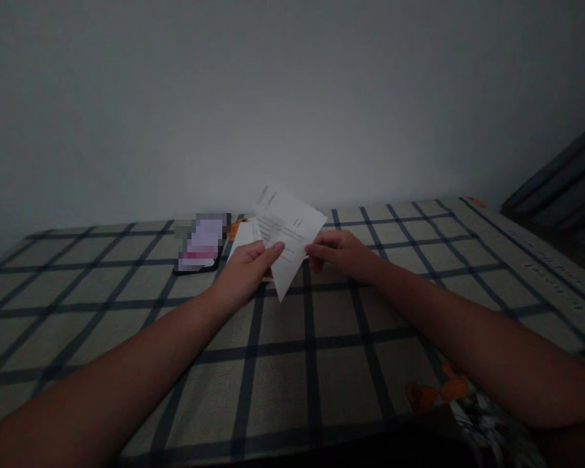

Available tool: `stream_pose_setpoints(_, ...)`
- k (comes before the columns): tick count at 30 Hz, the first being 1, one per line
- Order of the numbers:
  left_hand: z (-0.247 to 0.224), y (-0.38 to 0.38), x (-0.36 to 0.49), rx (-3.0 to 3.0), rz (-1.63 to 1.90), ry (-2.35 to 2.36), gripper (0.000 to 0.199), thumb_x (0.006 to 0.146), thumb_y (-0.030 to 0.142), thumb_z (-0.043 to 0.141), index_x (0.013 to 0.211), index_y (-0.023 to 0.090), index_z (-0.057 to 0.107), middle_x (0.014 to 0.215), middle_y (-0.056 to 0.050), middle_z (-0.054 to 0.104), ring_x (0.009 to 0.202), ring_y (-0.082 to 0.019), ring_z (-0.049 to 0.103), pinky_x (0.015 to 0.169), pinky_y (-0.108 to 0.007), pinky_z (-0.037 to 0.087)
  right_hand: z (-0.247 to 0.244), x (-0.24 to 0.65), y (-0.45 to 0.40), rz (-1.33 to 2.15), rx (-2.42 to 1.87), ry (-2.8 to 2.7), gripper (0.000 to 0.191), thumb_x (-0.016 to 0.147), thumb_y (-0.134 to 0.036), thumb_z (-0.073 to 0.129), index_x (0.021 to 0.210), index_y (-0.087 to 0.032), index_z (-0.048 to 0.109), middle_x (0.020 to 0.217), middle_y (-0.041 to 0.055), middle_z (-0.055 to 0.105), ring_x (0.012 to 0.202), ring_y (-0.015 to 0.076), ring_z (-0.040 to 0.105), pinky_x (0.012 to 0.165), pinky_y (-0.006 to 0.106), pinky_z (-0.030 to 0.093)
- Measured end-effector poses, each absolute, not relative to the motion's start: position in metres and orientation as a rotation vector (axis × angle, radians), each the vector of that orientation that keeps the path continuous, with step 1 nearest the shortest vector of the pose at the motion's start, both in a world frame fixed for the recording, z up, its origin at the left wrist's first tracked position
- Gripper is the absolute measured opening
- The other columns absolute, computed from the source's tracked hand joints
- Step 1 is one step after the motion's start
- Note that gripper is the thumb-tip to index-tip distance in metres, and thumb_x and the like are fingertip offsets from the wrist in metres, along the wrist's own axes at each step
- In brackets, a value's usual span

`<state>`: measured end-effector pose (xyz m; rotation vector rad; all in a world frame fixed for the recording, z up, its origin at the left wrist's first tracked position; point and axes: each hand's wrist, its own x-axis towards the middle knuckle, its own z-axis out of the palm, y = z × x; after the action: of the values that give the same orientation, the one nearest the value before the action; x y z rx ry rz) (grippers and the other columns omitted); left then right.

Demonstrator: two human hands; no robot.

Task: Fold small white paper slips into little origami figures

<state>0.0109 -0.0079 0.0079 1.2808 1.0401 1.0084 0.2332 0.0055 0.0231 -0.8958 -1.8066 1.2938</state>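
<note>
A white sheet of paper (pixel 292 227) with lines of print is held tilted above the checked cloth, one corner pointing down. My left hand (pixel 246 270) grips its lower left part, the thumb lying on the printed side. At the sheet's right edge, the fingers of my right hand (pixel 338 252) pinch the paper. Another white paper (pixel 245 234) shows behind my left hand, partly hidden by the hand and the held sheet. The print is too small to read.
A phone (pixel 205 242) with a lit, partly blurred screen lies left of the papers. The cloth (pixel 214 331) has dark crossing lines and orange figures. Behind it stands a plain grey wall (pixel 292 97). Dark striped fabric (pixel 565 175) is at the far right.
</note>
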Motion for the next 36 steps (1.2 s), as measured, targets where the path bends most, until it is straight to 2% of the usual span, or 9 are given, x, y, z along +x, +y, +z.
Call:
stream_pose_setpoints(6, 0.012, -0.008, 0.014, 1.220, 1.116, 1.006, 0.034, 0.075, 0.048, 0.076, 0.082, 0.015, 0.070, 0.084, -0.008, 0.076, 0.072, -0.020, 0.070, 0.066, -0.030, 0.054, 0.023, 0.236, 0.007, 1.255, -0.908, -1.909, 0.022, 0.088, -0.033, 0.062, 0.076, -0.015, 0.065, 0.067, 0.0011, 0.067, 0.063, 0.0105, 0.062, 0.064, 0.026, 0.049)
stream_pose_setpoints(9, 0.012, -0.007, 0.014, 1.237, 1.116, 1.018, 0.035, 0.076, 0.048, 0.075, 0.087, 0.015, 0.073, 0.085, -0.009, 0.077, 0.073, -0.020, 0.071, 0.067, -0.031, 0.054, 0.021, 0.237, 0.009, 1.278, -0.888, -1.891, 0.020, 0.088, -0.032, 0.062, 0.078, -0.015, 0.065, 0.068, 0.0010, 0.067, 0.062, 0.0104, 0.062, 0.063, 0.025, 0.049)
stream_pose_setpoints(21, 0.012, -0.008, 0.015, 1.187, 1.116, 0.995, 0.037, 0.072, 0.048, 0.078, 0.083, 0.013, 0.073, 0.086, -0.010, 0.077, 0.073, -0.022, 0.071, 0.072, -0.035, 0.057, 0.019, 0.237, 0.011, 1.244, -0.892, -1.899, 0.032, 0.092, -0.041, 0.057, 0.074, -0.015, 0.062, 0.068, 0.0014, 0.066, 0.061, 0.0105, 0.062, 0.063, 0.026, 0.050)
stream_pose_setpoints(26, 0.015, -0.007, 0.017, 1.139, 1.183, 0.985, 0.033, 0.074, 0.046, 0.076, 0.080, 0.014, 0.073, 0.082, -0.008, 0.076, 0.075, -0.021, 0.072, 0.070, -0.031, 0.057, 0.021, 0.239, 0.011, 1.249, -0.862, -1.906, 0.031, 0.091, -0.041, 0.058, 0.075, -0.015, 0.063, 0.068, 0.0019, 0.067, 0.061, 0.0107, 0.062, 0.062, 0.026, 0.050)
stream_pose_setpoints(31, 0.018, -0.005, 0.017, 1.124, 1.170, 0.969, 0.027, 0.073, 0.039, 0.079, 0.082, 0.014, 0.074, 0.089, -0.009, 0.077, 0.081, -0.020, 0.072, 0.072, -0.029, 0.056, 0.022, 0.243, 0.014, 1.263, -0.847, -1.913, 0.031, 0.091, -0.041, 0.058, 0.077, -0.014, 0.063, 0.070, 0.0025, 0.067, 0.064, 0.0109, 0.063, 0.065, 0.026, 0.051)
stream_pose_setpoints(36, 0.017, -0.004, 0.017, 1.101, 1.173, 0.944, 0.027, 0.072, 0.037, 0.081, 0.083, 0.013, 0.074, 0.092, -0.011, 0.077, 0.081, -0.020, 0.072, 0.078, -0.031, 0.057, 0.020, 0.243, 0.015, 1.293, -0.875, -1.880, 0.032, 0.091, -0.043, 0.058, 0.078, -0.014, 0.062, 0.070, 0.0024, 0.067, 0.063, 0.0108, 0.063, 0.064, 0.025, 0.050)
